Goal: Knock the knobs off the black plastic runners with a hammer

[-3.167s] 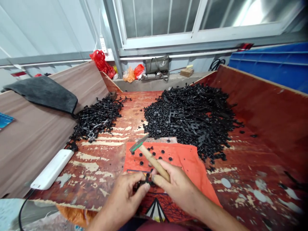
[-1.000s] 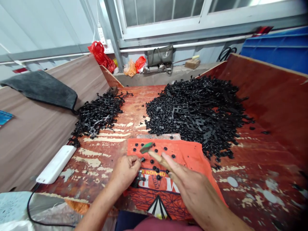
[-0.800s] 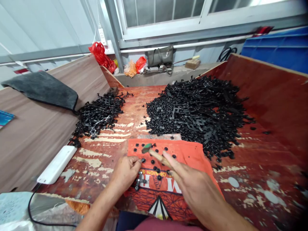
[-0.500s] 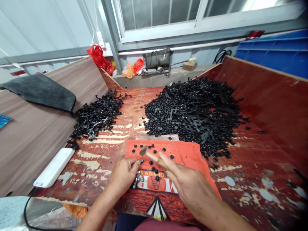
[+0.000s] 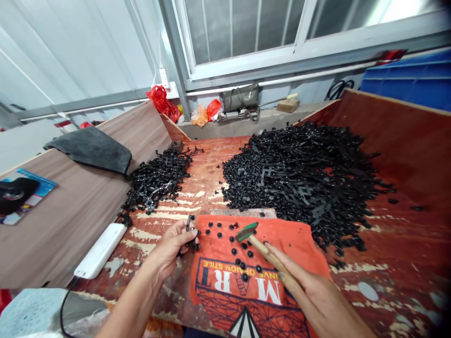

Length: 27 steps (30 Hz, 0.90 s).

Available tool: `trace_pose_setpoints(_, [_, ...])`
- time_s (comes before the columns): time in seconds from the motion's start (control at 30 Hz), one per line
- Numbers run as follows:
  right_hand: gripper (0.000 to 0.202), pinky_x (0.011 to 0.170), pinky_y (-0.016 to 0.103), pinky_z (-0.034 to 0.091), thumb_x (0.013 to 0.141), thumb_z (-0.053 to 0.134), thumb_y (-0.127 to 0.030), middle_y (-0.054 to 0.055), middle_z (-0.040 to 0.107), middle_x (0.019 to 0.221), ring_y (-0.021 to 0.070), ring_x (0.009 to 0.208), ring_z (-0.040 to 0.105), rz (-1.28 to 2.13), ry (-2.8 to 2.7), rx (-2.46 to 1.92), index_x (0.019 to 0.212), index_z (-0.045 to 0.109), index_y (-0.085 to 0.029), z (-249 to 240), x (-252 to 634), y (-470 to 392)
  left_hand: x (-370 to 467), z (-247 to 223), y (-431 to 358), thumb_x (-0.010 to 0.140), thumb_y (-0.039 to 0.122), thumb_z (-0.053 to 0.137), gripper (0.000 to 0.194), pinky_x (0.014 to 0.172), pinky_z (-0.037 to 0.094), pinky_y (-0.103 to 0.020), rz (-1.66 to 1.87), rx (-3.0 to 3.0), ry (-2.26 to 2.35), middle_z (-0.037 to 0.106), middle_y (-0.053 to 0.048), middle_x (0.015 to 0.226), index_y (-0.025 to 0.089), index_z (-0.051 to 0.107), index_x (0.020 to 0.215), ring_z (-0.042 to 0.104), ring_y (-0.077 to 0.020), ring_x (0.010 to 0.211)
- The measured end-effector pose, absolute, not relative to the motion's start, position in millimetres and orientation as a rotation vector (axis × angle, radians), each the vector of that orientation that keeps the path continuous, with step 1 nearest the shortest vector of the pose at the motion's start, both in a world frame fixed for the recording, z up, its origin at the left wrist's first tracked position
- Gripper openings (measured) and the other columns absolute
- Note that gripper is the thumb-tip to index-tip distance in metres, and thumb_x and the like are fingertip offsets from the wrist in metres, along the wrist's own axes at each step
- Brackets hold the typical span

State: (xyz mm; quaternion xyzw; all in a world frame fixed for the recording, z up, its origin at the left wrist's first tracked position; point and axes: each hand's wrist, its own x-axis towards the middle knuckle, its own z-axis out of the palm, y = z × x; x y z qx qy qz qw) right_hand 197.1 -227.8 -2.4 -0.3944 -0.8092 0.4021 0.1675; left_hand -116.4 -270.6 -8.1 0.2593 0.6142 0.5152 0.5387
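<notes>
Pale metal wall panels and a sliding window back a scuffed red desk in the head view. At the left edge of an orange cloth, the left hand pinches a black linked strip between thumb and fingers. Gripping a hammer by its wooden handle, the right hand holds the green-marked head above the cloth, where small black studs lie scattered. Beyond sit a large black heap on the right and a smaller heap on the left, near a white oblong device.
</notes>
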Motion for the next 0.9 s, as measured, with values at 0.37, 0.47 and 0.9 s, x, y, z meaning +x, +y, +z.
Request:
trace_pose_setpoints(0.37, [0.051, 0.096, 0.044, 0.055, 0.102, 0.028, -0.025, -0.006, 0.052, 0.143, 0.0256, 0.128, 0.052, 1.163, -2.299, -1.145, 0.15, 0.033, -0.043, -2.5, 197.3, -226.8, -117.9, -26.4, -249.6, 0.067, 0.033, 0.077, 0.032, 0.04, 0.018, -0.017, 1.125, 0.656, 1.506, 0.064, 0.002, 0.057, 0.018, 0.053, 0.082, 0.041, -0.0053, 0.041])
trace_pose_setpoints(0.47, [0.051, 0.094, 0.044, 0.057, 0.103, 0.027, -0.026, -0.005, 0.052, 0.143, 0.0261, 0.126, 0.055, 1.17, -2.343, -1.12, 0.151, 0.03, -0.044, -3.6, 198.8, -224.9, -116.6, -30.2, -247.3, 0.066, 0.035, 0.076, 0.032, 0.037, 0.016, -0.017, 1.105, 0.655, 1.55, 0.064, 0.003, 0.055, 0.018, 0.052, 0.08, 0.035, -0.0043, 0.036])
trace_pose_setpoints(0.9, [0.065, 0.068, 0.03, 0.061, 0.096, 0.043, -0.013, -0.004, 0.074, 0.117, 0.0217, 0.089, 0.075, 0.869, -2.518, -0.941, 0.15, 0.03, -0.046, 8.0, 137.6, -202.6, -116.2, -50.7, -245.5, 0.062, 0.034, 0.075, 0.031, 0.034, 0.007, -0.018, 1.166, 0.591, 1.501, 0.055, 0.008, 0.047, 0.019, 0.052, 0.078, 0.022, -0.0017, 0.03])
